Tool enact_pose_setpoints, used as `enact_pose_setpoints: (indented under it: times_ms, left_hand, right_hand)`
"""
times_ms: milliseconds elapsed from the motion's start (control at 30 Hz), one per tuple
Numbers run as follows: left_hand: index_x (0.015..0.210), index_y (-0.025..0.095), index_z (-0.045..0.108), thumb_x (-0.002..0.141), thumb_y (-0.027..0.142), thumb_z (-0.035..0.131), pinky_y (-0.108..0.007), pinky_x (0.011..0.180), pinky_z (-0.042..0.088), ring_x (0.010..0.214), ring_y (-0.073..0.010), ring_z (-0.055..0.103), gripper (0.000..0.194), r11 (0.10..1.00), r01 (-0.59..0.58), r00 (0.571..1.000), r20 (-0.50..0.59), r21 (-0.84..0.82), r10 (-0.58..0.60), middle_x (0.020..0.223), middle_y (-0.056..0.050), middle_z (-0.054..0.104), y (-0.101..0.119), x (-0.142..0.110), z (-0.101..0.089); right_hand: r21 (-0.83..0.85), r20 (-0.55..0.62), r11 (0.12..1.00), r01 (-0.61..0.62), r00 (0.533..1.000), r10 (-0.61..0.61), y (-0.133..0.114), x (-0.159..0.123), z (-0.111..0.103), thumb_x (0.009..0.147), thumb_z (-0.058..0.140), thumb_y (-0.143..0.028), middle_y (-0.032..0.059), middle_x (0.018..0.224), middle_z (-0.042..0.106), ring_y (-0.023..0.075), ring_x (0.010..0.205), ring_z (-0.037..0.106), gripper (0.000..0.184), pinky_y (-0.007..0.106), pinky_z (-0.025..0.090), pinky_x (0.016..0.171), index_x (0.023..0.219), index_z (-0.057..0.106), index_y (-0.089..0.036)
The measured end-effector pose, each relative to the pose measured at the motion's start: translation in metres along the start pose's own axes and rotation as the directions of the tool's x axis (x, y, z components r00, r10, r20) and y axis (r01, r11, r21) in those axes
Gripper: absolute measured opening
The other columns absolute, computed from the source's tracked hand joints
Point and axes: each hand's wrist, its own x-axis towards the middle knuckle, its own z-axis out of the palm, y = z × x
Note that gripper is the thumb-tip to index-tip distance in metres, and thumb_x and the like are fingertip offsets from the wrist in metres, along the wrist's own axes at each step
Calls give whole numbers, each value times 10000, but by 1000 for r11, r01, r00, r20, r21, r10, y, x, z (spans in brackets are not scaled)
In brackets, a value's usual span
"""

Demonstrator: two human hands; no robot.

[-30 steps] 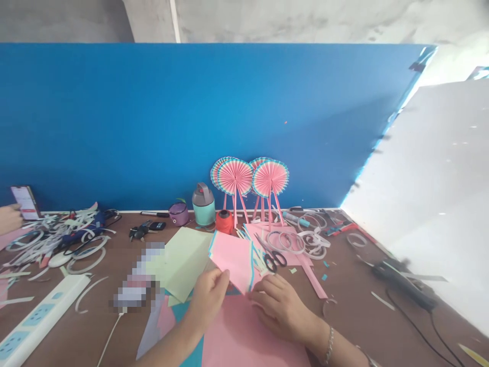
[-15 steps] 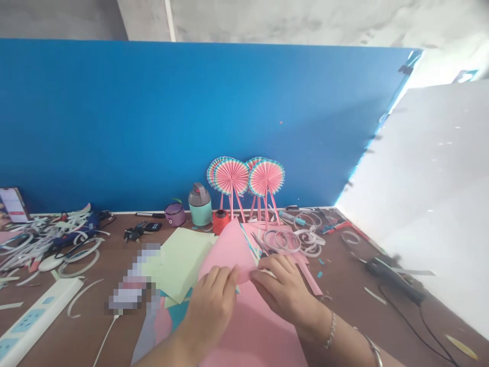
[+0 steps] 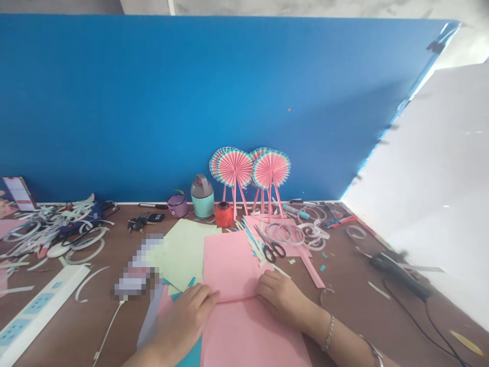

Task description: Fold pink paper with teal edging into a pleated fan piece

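A plain pink sheet of paper (image 3: 231, 262) lies in front of me, its lower edge raised in a narrow fold. At the left end of that fold, my left hand (image 3: 193, 308) is closed with thumb and fingers on the paper. My right hand (image 3: 282, 295) grips the fold's right end, fingers curled and partly hidden. Beneath is a larger pink sheet (image 3: 252, 336). Black-handled scissors (image 3: 274, 252) rest on paper strips just beyond my right hand. Pale green sheets (image 3: 183, 252) lie to the left.
Pleated pink paper fans (image 3: 235, 168) stand against the blue partition (image 3: 153, 102). Before it are a teal-grey flask (image 3: 202, 199), red thread spool (image 3: 223, 214) and purple pot (image 3: 178, 205). A power strip (image 3: 42, 311) lies left, a black corded tool (image 3: 401, 275) right. Another person's hand (image 3: 5, 205) is far left.
The pink sheet, earlier showing blue and pale strips along its edges, has been turned over and laid down plain side up. Both hands now hold its near edge, the left hand lower and further left.
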Motion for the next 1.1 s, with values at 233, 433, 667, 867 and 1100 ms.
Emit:
enact_pose_setpoints:
  times_ms: [233, 433, 667, 867, 1100]
  left_hand:
    - [723, 225, 608, 843, 180, 502, -288, 715, 485, 806, -173, 596, 167, 905, 264, 962, 25, -333, -272, 805, -13, 639, -5, 3, -11]
    - [880, 253, 596, 714, 243, 665, -370, 846, 429, 971, -225, 549, 181, 896, 353, 935, 133, -267, -329, 994, -15, 616, -14, -6, -18]
    - [818, 241, 595, 857, 263, 522, -361, 810, 397, 921, -214, 547, 86, 915, 320, 947, 108, -244, -303, 902, -18, 617, -12, -7, -16]
    - [747, 247, 636, 871, 259, 484, -379, 834, 400, 886, -206, 558, 196, 885, 385, 923, 116, -261, -368, 871, -18, 615, -8, -3, -19]
    - [685, 222, 603, 821, 224, 503, -356, 802, 426, 887, -210, 558, 169, 851, 452, 892, 138, -267, -431, 852, -20, 613, -7, 5, -22]
  right_hand:
    - [429, 37, 858, -282, 955, 296, -1, 5, -10, 806, 578, -115, 31, 822, 581, 164, 798, 549, 112, 286, 466, 715, 736, 620, -192]
    - [474, 92, 796, -377, 920, 381, 0, 7, -9, 768, 599, -75, 28, 828, 579, 162, 805, 565, 143, 293, 475, 749, 691, 643, -187]
    - [482, 115, 781, -396, 913, 392, 0, 7, -8, 768, 604, -83, 28, 818, 574, 159, 782, 563, 146, 293, 471, 742, 659, 631, -177]
    - [519, 148, 748, -413, 906, 397, 0, 8, -12, 787, 563, -79, 25, 824, 576, 159, 802, 568, 173, 295, 467, 749, 663, 625, -182]
    - [533, 156, 711, -458, 880, 449, -1, 11, -8, 770, 534, -79, 31, 827, 570, 163, 811, 562, 184, 305, 462, 747, 617, 570, -174]
